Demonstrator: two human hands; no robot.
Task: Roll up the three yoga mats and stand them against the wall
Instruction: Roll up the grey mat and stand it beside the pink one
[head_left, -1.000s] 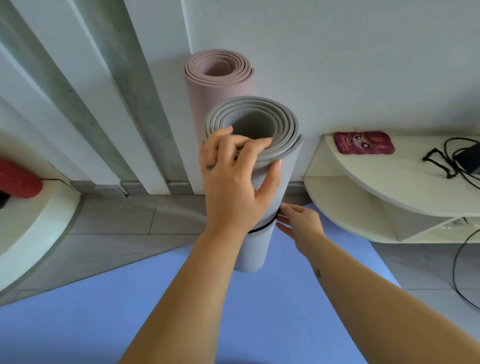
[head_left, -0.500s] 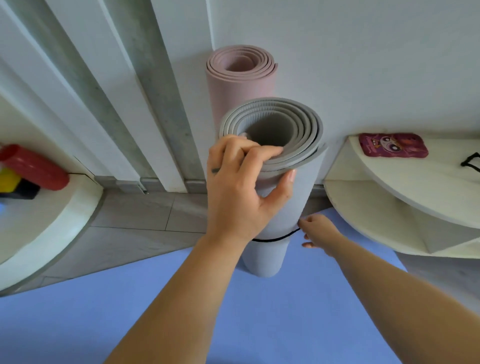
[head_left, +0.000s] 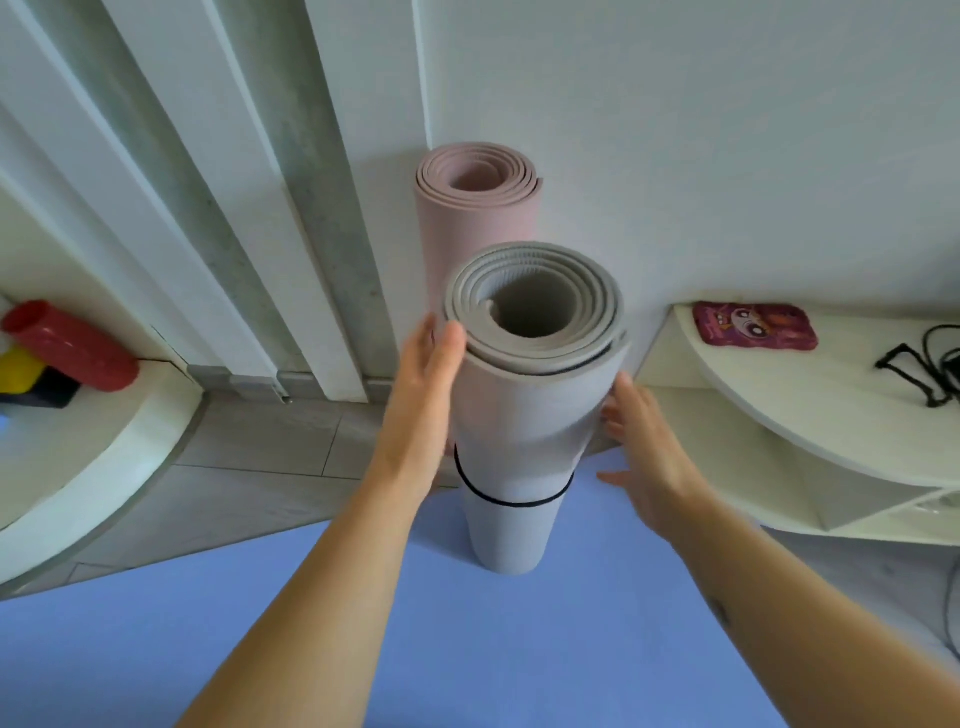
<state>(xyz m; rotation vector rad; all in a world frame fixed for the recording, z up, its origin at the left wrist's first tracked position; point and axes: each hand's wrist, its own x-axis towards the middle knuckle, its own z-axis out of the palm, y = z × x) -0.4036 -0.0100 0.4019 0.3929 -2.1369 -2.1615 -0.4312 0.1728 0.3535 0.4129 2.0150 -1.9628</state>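
Grey rolled foam yoga mat (head_left: 519, 415) is stood upright on flat blue yoga mat (head_left: 467, 649), just before pink rolled yoga mat (head_left: 475, 218) leaned on white wall (head_left: 675, 130), left hand (head_left: 421, 384) and right hand (head_left: 644, 447) are laid against its sides, fingers (head_left: 449, 338) straight, not curled.

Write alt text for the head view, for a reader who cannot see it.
An upright rolled grey mat stands on an unrolled blue mat, the left hand flat against its side, the right hand beside it. A rolled pink mat stands behind, against the wall.
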